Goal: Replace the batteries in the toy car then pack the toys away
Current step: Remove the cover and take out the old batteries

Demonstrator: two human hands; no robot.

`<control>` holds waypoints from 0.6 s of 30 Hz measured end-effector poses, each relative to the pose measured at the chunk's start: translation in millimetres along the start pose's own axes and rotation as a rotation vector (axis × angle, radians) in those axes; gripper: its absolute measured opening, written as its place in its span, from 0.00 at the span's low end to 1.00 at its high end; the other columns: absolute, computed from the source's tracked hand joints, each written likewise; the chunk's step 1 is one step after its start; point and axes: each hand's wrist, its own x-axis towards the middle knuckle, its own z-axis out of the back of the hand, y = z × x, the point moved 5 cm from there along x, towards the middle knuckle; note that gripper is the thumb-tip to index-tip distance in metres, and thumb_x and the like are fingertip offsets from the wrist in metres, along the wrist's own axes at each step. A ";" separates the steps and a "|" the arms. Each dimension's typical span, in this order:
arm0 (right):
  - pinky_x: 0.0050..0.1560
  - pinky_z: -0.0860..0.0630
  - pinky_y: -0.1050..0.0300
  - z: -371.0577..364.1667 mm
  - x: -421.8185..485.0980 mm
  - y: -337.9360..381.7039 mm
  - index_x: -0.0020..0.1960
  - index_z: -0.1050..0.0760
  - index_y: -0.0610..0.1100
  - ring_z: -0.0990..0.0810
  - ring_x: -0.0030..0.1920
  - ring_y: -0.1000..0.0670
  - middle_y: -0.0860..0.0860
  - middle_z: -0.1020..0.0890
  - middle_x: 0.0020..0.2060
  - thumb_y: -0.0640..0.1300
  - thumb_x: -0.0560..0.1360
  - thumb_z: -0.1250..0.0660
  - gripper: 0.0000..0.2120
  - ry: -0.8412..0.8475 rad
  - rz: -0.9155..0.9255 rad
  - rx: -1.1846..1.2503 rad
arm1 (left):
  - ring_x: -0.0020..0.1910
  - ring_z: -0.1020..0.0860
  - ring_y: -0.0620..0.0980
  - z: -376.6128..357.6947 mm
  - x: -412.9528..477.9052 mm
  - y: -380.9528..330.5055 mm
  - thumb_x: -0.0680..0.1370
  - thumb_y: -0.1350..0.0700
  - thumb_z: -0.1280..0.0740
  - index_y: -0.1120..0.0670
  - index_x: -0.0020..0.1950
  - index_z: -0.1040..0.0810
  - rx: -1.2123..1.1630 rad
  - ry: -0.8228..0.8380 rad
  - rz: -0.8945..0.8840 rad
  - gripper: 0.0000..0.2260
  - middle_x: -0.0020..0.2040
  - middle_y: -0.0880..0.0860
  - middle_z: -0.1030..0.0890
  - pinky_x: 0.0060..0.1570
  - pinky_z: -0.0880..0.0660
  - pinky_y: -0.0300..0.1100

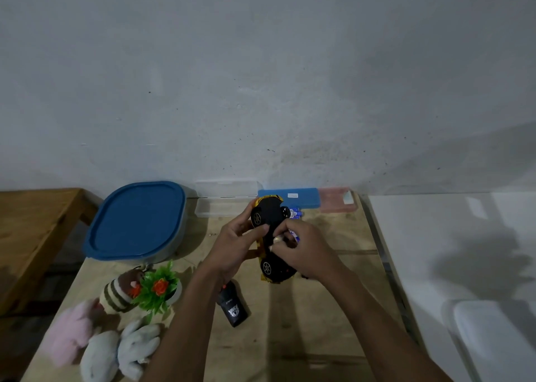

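Observation:
The yellow toy car [268, 216] is turned belly-up, its black underside and wheels facing me, held above the wooden table [290, 338]. My left hand [235, 246] grips its left side, thumb across the underside. My right hand [301, 251] presses its fingertips on the middle of the underside, where a blue-and-white battery [293, 233] shows between the fingers. More blue-and-white batteries [295, 212] lie just beyond the car. The black remote control [233, 306] lies on the table below my left wrist.
A grey bin with a blue lid [136, 222] stands at the back left. Clear [226, 199], blue [301, 200] and pink [338, 204] cases line the wall. Plush toys [110, 341] and a small fake plant [158, 287] sit front left. A white counter [449, 251] lies right.

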 end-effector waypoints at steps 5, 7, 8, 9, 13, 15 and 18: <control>0.50 0.21 0.57 -4.3 5.0 -5.3 0.50 0.24 0.53 0.21 0.48 0.57 0.56 0.22 0.47 0.56 0.73 0.30 0.10 0.129 0.104 -0.100 | 0.52 0.19 0.55 2.9 0.1 0.1 0.78 0.63 0.33 0.44 0.73 0.29 -0.094 0.015 0.034 0.26 0.59 0.61 0.18 0.47 0.21 0.52; 0.47 0.21 0.56 -1.4 7.4 -3.2 0.50 0.24 0.52 0.22 0.46 0.57 0.55 0.21 0.46 0.57 0.76 0.34 0.10 0.095 0.116 -0.144 | 0.53 0.19 0.55 3.0 0.8 1.3 0.78 0.63 0.32 0.44 0.73 0.29 -0.102 0.023 0.040 0.25 0.60 0.61 0.19 0.49 0.21 0.54; 0.46 0.22 0.53 0.9 8.9 -3.1 0.49 0.25 0.50 0.21 0.44 0.56 0.53 0.21 0.44 0.57 0.78 0.37 0.10 0.045 0.122 -0.137 | 0.54 0.19 0.55 2.9 1.2 2.4 0.78 0.63 0.32 0.44 0.73 0.29 -0.097 0.026 0.041 0.25 0.60 0.61 0.18 0.50 0.21 0.55; 0.44 0.23 0.51 3.9 8.9 -0.8 0.47 0.25 0.48 0.21 0.42 0.54 0.52 0.21 0.41 0.56 0.79 0.39 0.12 -0.017 0.111 -0.105 | 0.55 0.19 0.55 2.5 1.4 3.5 0.78 0.62 0.33 0.44 0.73 0.29 -0.095 0.027 0.042 0.25 0.60 0.60 0.18 0.51 0.21 0.56; 0.32 0.30 0.57 12.2 7.3 -16.6 0.42 0.27 0.44 0.27 0.29 0.53 0.51 0.26 0.29 0.53 0.82 0.45 0.17 -0.190 -0.206 0.385 | 0.54 0.20 0.56 5.8 -0.6 2.8 0.79 0.62 0.34 0.43 0.73 0.30 -0.117 0.009 0.034 0.25 0.61 0.58 0.18 0.54 0.22 0.59; 0.31 0.34 0.57 13.6 6.1 -27.0 0.43 0.25 0.44 0.30 0.28 0.53 0.50 0.27 0.27 0.50 0.83 0.44 0.16 -0.210 -0.290 0.662 | 0.54 0.21 0.56 8.9 -1.8 -0.1 0.79 0.63 0.35 0.43 0.73 0.29 -0.136 -0.008 0.023 0.24 0.60 0.58 0.18 0.56 0.23 0.60; 0.33 0.32 0.58 13.4 5.1 -36.9 0.47 0.22 0.46 0.28 0.33 0.53 0.50 0.25 0.31 0.44 0.83 0.44 0.13 -0.243 -0.313 0.673 | 0.55 0.21 0.57 11.6 -1.6 -4.5 0.79 0.62 0.35 0.40 0.70 0.27 -0.139 -0.018 -0.009 0.24 0.61 0.59 0.19 0.57 0.24 0.62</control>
